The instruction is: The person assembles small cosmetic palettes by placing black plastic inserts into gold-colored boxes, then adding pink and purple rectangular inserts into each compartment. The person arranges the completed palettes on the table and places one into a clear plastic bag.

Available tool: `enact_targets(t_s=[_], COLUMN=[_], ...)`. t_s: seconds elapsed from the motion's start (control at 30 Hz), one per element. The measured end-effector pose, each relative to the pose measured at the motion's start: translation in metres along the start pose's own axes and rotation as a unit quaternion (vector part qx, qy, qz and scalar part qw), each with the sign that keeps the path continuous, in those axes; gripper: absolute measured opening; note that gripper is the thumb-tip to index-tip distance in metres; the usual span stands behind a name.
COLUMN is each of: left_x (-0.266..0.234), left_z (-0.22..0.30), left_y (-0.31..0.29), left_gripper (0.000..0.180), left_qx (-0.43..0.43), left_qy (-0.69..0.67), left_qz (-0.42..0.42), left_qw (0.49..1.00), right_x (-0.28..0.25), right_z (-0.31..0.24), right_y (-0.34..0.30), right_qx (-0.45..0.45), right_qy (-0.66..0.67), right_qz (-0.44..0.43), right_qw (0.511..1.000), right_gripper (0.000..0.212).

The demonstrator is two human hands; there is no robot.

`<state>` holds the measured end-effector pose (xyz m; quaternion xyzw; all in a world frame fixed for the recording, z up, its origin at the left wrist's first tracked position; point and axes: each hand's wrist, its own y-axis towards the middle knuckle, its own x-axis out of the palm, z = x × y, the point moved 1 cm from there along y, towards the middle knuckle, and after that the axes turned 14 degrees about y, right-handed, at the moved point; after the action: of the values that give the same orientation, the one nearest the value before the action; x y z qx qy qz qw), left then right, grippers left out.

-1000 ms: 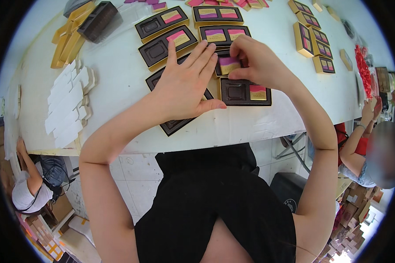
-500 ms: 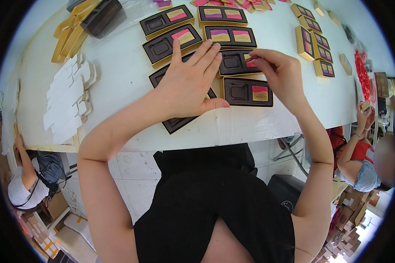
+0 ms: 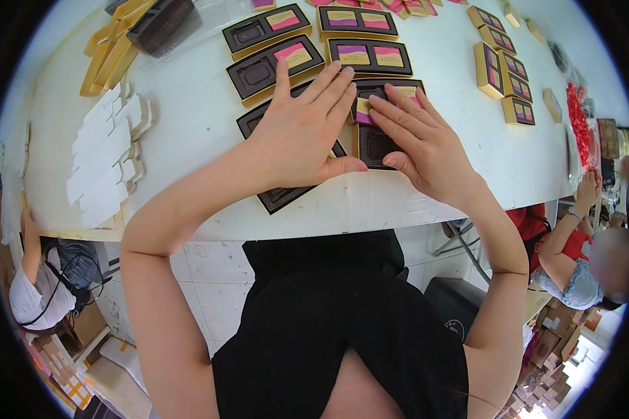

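My left hand (image 3: 297, 129) lies palm down with fingers spread over dark-lined gift boxes, hiding much of those beneath it. One black tray box (image 3: 286, 199) shows below its palm. My right hand (image 3: 430, 150) is stretched over two boxes on the right, thumb apart from the fingers. Its fingertips touch a small purple-and-gold packet (image 3: 363, 112) at the left compartment of the upper box (image 3: 372, 90). A pink-and-gold packet (image 3: 409, 93) sits in that box's right compartment, partly behind the fingers. Below it, the lower box (image 3: 375, 148) is partly covered by my right hand.
Filled two-packet boxes (image 3: 369, 57) and half-filled ones (image 3: 248, 73) stand beyond my hands. White folded cards (image 3: 105, 157) and gold box parts (image 3: 115, 52) lie left. More boxes (image 3: 516, 85) stand far right. Other people (image 3: 569, 258) work at both sides.
My right hand has let go of the pink-and-gold packet, opened out and shifted left. A purple-and-gold packet now shows at the left compartment under its fingertips. My left hand stays put.
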<state>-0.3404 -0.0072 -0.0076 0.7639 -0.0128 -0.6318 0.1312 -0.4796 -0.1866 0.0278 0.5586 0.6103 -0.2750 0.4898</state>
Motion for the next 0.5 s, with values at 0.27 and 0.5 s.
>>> enact_targets(t_s=[0.27,0.5], left_x=[0.0,-0.002], left_z=[-0.001,0.0], left_y=[0.0,-0.002], left_gripper=[0.094,0.082], left_qx=[-0.001,0.005], left_qy=[-0.017,-0.05], left_qz=[-0.001,0.016], left_qw=[1.0,0.999], right_x=[-0.007,-0.006], right_z=[0.045,0.027], right_y=[0.01,0.013], right_qx=[-0.022,-0.022], right_qy=[-0.069,-0.102], right_qz=[-0.091,-0.053], right_qw=[0.993,0.993], right_gripper=[0.053,0.053])
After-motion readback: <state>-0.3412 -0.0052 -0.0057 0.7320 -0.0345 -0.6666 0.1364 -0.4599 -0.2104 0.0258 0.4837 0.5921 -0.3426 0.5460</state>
